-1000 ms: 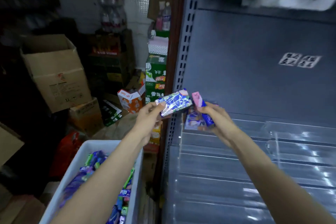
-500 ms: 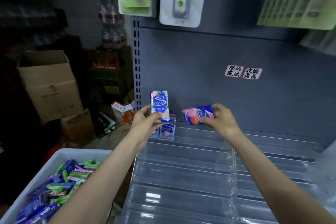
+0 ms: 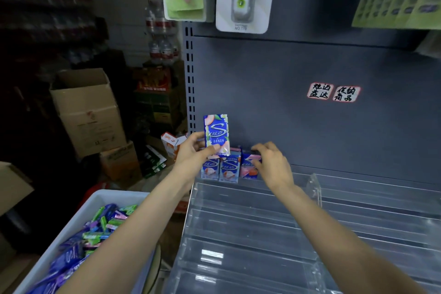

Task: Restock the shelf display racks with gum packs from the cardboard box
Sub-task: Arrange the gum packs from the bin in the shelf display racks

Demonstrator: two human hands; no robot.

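Head view, left to right, taking the clear acrylic stepped display rack (image 3: 250,227) as my landmark. Down to its left sits the pale plastic bin (image 3: 78,212) heaped with blue, green and pink gum packs. At the rack's top-left corner my left hand (image 3: 193,154) pinches the upright blue gum pack with the white S and peach picture (image 3: 216,135) by its lower end, thumb in front, long axis vertical, just above the two blue packs standing in the rack's top row (image 3: 220,170). Right of those, my right hand (image 3: 272,162) has its fingers curled over the pink-and-blue gum pack (image 3: 249,166), which touches the second standing pack; whether I grip it or only press on it I cannot tell. My left hand is nearer the row's filled end, so its pack probably goes in beside the right hand's.
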